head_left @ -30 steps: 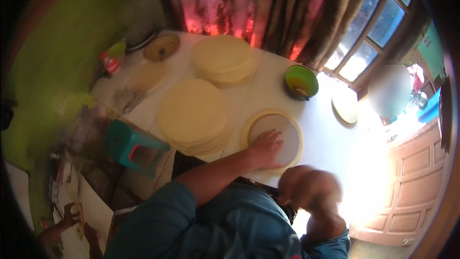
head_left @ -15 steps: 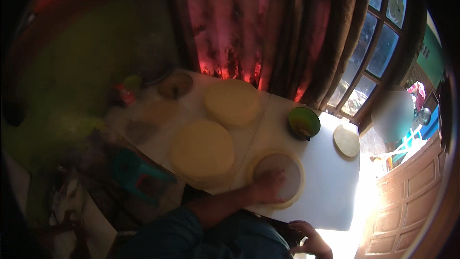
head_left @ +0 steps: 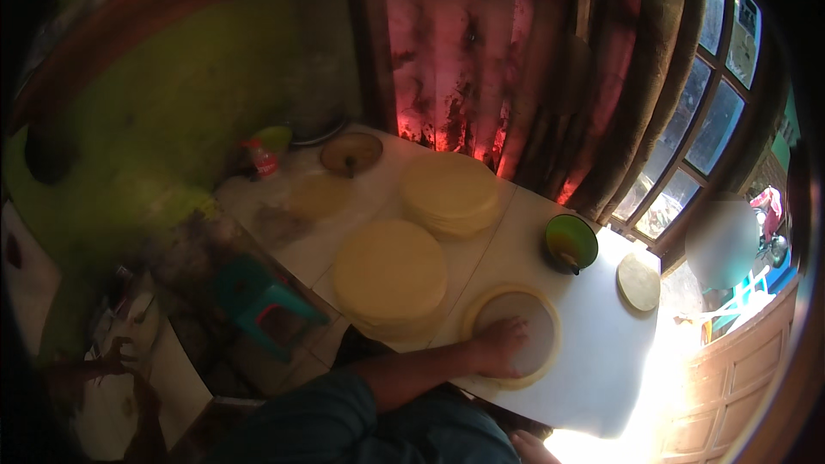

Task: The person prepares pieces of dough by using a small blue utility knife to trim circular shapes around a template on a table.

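Note:
On the white table my left hand point(head_left: 501, 347) rests inside a round, shallow thing point(head_left: 546, 316) with a pale yellow rim and a greyish middle. Its fingers look spread over the grey surface, with nothing visible in them; the detail is soft. Only a bit of my right hand point(head_left: 531, 447) shows at the lower edge, below the table's corner, and its fingers are hidden. Left of the round thing stands a tall stack of thin, round, yellowish sheets point(head_left: 390, 271). A second such stack point(head_left: 449, 189) is behind it. A green bowl point(head_left: 569, 239) with a handled tool in it stands beyond my left hand.
A pale round disc point(head_left: 638, 282) lies at the table's right edge. Farther left are a brownish round dish point(head_left: 351, 153) and a red-and-white bottle point(head_left: 265, 159). A teal plastic stool point(head_left: 271, 305) stands beside the table. Another person's hands point(head_left: 116, 361) show at lower left.
The view has shifted, so the table appears farther right and slightly lower. My left hand stays on the round thing. My right hand has mostly dropped out of view.

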Demonstrator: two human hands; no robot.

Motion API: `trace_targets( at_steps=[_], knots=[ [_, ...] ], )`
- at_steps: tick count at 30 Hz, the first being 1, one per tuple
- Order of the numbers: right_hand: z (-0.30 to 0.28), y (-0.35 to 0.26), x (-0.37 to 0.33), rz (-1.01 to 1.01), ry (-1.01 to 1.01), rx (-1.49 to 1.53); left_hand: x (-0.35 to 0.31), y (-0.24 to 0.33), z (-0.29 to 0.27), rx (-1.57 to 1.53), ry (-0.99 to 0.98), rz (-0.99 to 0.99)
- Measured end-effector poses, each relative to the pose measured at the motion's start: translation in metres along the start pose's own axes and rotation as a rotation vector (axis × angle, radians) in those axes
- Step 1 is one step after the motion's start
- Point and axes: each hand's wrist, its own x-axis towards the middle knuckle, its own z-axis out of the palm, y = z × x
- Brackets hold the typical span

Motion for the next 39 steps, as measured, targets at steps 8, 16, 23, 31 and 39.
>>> trace_targets(
  at_steps=[8, 16, 23, 31, 39],
  knots=[
    [0.018, -0.003, 0.017, 0.039, 0.14, -0.14, -0.004, -0.001, 0.002, 0.006, -0.028, -0.031],
    [0.051, 0.013, 0.03, 0.084, 0.282, -0.222, -0.002, -0.007, 0.011, 0.024, 0.048, 0.048],
    [0.101, 0.11, 0.053, 0.056, 0.381, -0.171, -0.003, -0.015, 0.01, 0.053, 0.092, 0.102],
    [0.076, 0.082, 0.052, 0.168, 0.264, -0.201, 0.006, -0.013, 0.029, 0.012, 0.029, 0.06],
    [0.093, 0.115, 0.045, 0.077, 0.3, -0.2, 0.009, -0.029, 0.037, 0.079, -0.117, 0.159]
  ],
)
